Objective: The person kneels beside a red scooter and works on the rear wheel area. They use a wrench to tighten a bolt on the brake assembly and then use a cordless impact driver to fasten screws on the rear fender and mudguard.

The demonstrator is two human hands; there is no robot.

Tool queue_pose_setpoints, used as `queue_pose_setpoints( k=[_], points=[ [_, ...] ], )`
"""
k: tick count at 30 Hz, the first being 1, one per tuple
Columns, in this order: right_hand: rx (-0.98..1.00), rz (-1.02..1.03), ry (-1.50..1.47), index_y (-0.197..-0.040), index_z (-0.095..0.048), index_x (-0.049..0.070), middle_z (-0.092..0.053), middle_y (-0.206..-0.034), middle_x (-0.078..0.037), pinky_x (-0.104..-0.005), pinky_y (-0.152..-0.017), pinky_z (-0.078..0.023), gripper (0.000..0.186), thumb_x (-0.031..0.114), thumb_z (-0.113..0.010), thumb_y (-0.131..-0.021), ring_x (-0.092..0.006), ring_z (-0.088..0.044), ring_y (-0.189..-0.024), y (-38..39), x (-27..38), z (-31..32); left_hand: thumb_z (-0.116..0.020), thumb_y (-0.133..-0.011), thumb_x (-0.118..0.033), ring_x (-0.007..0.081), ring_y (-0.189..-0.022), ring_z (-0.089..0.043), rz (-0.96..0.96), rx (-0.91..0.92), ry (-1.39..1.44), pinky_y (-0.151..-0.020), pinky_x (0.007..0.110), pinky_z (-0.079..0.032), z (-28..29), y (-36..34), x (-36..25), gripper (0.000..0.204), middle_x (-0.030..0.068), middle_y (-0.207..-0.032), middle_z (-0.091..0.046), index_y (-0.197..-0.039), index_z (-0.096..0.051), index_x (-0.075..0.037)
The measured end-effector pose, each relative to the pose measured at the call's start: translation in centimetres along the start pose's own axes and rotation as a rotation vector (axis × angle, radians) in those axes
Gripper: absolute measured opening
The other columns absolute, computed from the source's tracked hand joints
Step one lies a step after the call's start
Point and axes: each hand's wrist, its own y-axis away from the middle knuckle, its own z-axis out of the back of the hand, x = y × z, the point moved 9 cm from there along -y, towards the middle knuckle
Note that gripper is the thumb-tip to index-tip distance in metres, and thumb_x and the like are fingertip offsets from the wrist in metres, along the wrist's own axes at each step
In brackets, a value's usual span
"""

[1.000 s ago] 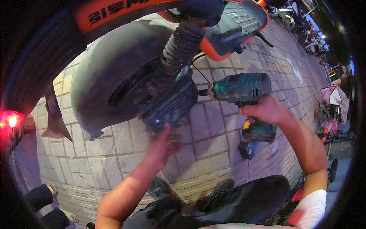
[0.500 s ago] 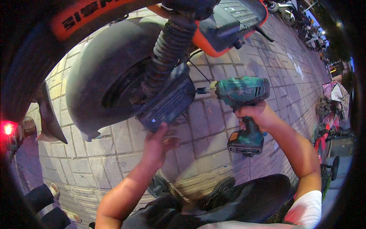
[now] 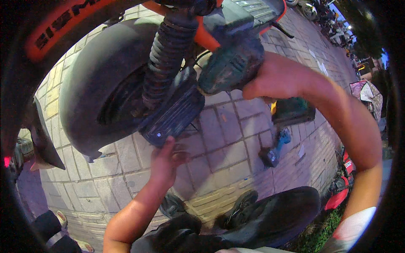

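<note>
My right hand (image 3: 274, 78) grips the handle of a dark green cordless drill (image 3: 232, 65). Its body is raised beside the scooter's rear wheel, over the far end of a ribbed black cover (image 3: 173, 120); the drill's tip is hidden behind its own housing. Below my right wrist shows the drill's battery end (image 3: 293, 111). My left hand (image 3: 165, 162) is at the cover's near lower edge, one digit up against it by a shiny screw head (image 3: 159, 135). Its other fingers stand apart, somewhat blurred, and hold nothing that I can see.
The scooter's wide tyre (image 3: 90, 84) and coiled shock absorber (image 3: 171, 59) stand left of the cover. A blue and black tool (image 3: 276, 147) lies on the paving (image 3: 219, 156). Another person's legs (image 3: 52, 232) are at lower left. Parked two-wheelers (image 3: 325, 21) line the upper right.
My right hand has swung the drill up and left, turning it, from the cover's right side to its far end. My left hand stays by the cover's lower edge. The view has shifted slightly.
</note>
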Motion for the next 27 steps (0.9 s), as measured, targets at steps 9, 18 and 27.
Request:
queue_pose_setpoints(
  k=[9, 18, 27],
  points=[
    [0.039, -0.016, 0.184, -0.076, -0.059, 0.004, -0.054, -0.056, -0.002, -0.0304, -0.047, -0.041, 0.017, 0.016, -0.06, -0.065, -0.0115, -0.051, -0.052, -1.2, 1.5, 0.2, -0.06, -0.085, -0.037, 0.0218, -0.069, -0.061, -0.005, -0.044, 0.022, -0.063, 0.038, -0.051, 0.9, -0.3, 0.4, 0.033, 0.0078, -0.085, -0.061, -0.101, -0.053, -0.009],
    [0.036, -0.023, 0.164, -0.069, -0.058, 0.003, -0.055, -0.056, -0.003, -0.0302, -0.047, -0.04, 0.013, 0.015, -0.06, -0.063, -0.0125, -0.052, -0.05, -1.2, 2.3, 0.2, -0.057, -0.085, -0.044, 0.021, -0.07, -0.06, 0.032, -0.027, 0.01, -0.064, 0.036, -0.049, 0.9, -0.5, 1.3, 0.041, 0.0076, -0.083, -0.062, -0.103, -0.054, -0.007],
    [0.075, 0.001, 0.231, -0.068, -0.059, 0.002, -0.057, -0.057, -0.005, -0.0306, -0.046, -0.04, 0.02, 0.021, -0.062, -0.062, -0.0131, -0.052, -0.049, -1.2, 3.1, 0.4, -0.054, -0.088, -0.043, 0.0222, -0.074, -0.061, 0.111, 0.116, -0.086, -0.068, 0.036, -0.049, -2.2, -0.2, 2.8, 0.042, 0.0095, -0.087, -0.062, -0.106, -0.055, -0.005]
  ],
)
